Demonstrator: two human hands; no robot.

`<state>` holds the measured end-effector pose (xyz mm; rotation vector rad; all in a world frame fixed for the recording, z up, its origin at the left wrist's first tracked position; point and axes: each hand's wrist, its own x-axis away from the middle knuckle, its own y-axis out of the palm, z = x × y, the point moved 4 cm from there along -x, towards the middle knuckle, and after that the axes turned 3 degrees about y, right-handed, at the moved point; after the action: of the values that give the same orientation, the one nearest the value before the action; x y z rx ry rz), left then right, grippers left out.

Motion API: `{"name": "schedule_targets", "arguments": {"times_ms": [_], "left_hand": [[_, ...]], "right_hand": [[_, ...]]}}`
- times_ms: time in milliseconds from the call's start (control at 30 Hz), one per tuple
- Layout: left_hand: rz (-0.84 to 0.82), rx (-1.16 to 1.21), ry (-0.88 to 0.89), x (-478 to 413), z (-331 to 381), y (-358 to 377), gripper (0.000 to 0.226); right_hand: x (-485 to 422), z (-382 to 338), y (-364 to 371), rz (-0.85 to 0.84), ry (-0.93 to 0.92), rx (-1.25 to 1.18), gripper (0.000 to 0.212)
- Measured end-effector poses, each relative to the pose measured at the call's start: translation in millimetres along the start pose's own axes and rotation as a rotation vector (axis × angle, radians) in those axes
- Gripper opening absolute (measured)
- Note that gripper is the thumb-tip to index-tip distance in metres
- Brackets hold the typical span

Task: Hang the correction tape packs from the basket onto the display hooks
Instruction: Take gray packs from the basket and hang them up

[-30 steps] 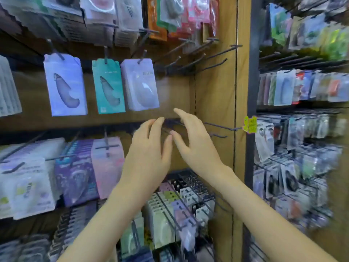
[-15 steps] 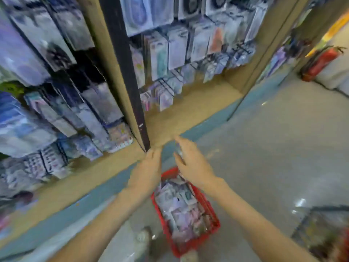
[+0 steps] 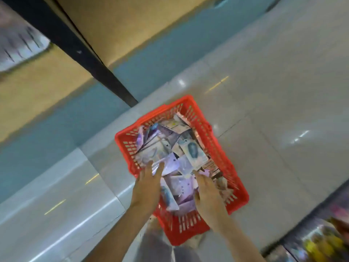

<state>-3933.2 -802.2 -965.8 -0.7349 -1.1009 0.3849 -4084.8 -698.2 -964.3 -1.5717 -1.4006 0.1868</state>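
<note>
Both our hands hang apart over the near half of the red basket (image 3: pixel 217 148): our left hand (image 3: pixel 149 183) stretches straight fingers over the correction tape packs (image 3: pixel 192 154), holding nothing, while our right hand (image 3: pixel 209 193) dips its fingertips among them and we cannot tell whether it grips one. Between and beyond the hands the packs lie heaped loose in the basket, which sits on pale floor tiles (image 3: pixel 273 120). Farther past the left hand run a black post (image 3: pixel 90 59) and a wooden shelf base (image 3: pixel 122 21).

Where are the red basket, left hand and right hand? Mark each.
red basket (image 3: pixel 217 148), head view, slotted side wall
left hand (image 3: pixel 149 184), head view, back of hand
right hand (image 3: pixel 208 193), head view, back of hand
</note>
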Motion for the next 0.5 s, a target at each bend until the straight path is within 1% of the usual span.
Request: {"name": "schedule_targets", "arguments": {"times_ms": [33,67,100,133,167,267,333,367,433,500], "left_hand": [[0.046,-0.047,0.011,-20.2,-8.5,15.4,0.089],[0.077,-0.075,0.007,-37.9,-14.8,25.7,0.099],[0.082,-0.126,-0.004,-52.9,-21.3,35.3,0.107],[0.083,-0.182,0.006,-66.5,-28.1,48.3,0.111],[0.114,-0.226,0.028,-76.4,-32.0,56.5,0.109],[0.251,-0.300,0.086,-91.2,-38.5,68.9,0.093],[0.357,-0.337,0.067,-91.5,-45.7,72.3,0.078],[0.395,-0.332,0.054,-92.0,-49.9,73.7,0.076],[0.420,-0.297,0.043,-92.9,-53.5,73.1,0.086],[0.417,-0.229,0.044,-94.4,-52.1,70.9,0.094]], "right_hand": [[-12.2,10.3,22.5,-0.028,-0.004,-0.002,0.068],[-25.3,16.3,40.4,-0.053,0.002,-0.021,0.069],[-38.4,20.3,55.4,-0.068,0.026,-0.055,0.067],[-52.2,22.7,69.0,-0.083,0.053,-0.111,0.066],[-66.0,22.3,79.4,-0.089,0.066,-0.188,0.066],[-108.5,6.7,99.3,-0.075,0.038,-0.431,0.075],[-130.7,-5.2,109.3,-0.088,0.057,-0.546,0.082],[-138.7,-9.7,114.2,-0.104,0.084,-0.607,0.083],[-150.8,-14.5,119.8,-0.117,0.182,-0.719,0.080],[-159.3,-13.2,120.8,-0.115,0.280,-0.802,0.062]]}}
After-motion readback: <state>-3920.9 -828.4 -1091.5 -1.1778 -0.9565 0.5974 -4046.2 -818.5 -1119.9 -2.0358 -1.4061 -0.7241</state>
